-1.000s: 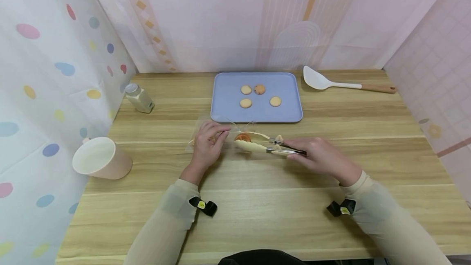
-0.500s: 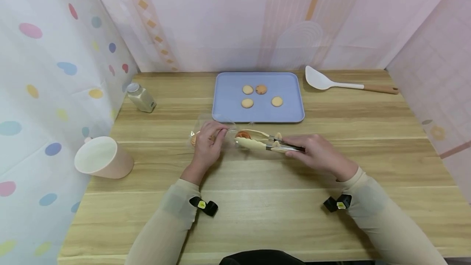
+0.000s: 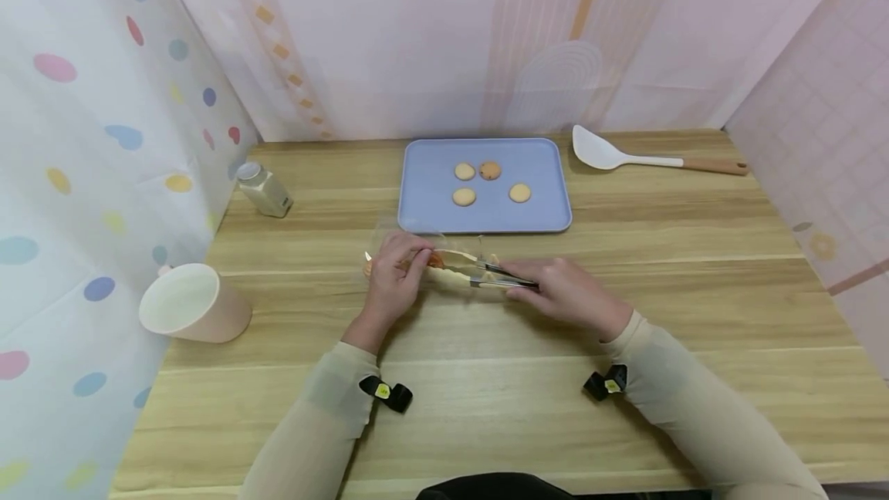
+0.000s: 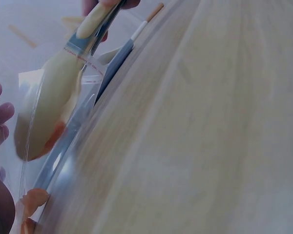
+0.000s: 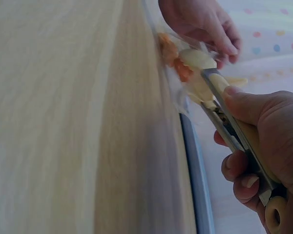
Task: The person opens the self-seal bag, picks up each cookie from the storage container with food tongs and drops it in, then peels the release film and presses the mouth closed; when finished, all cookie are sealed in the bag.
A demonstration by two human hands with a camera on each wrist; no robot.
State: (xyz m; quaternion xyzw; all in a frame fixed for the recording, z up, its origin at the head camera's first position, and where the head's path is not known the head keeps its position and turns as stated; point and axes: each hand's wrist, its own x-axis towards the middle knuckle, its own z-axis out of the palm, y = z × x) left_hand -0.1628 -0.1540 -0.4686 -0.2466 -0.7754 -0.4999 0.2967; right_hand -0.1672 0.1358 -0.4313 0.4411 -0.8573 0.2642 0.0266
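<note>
My left hand (image 3: 393, 276) pinches the edge of a clear plastic bag (image 3: 391, 228) in front of the tray. My right hand (image 3: 576, 298) grips tongs (image 5: 241, 141) with metal arms and cream-coloured tips. In the left wrist view the tong tips (image 4: 51, 97) lie inside the bag's mouth, which has a printed strip. An orange-brown cookie (image 3: 434, 259) sits between the tips, partly covered by my left fingers. More orange-brown pieces (image 4: 35, 199) lie deeper in the bag, mostly behind my left hand from above.
A blue tray (image 3: 486, 216) with several round cookies stands behind my hands. A white spatula (image 3: 600, 151) with a wooden handle lies at the back right. On the left are a glass jar (image 3: 265, 190) and a pale pink mug (image 3: 225, 311).
My right hand has moved left with the tongs, carrying the orange-brown cookie farther into the bag. My left hand has stayed almost still, pinching the bag.
</note>
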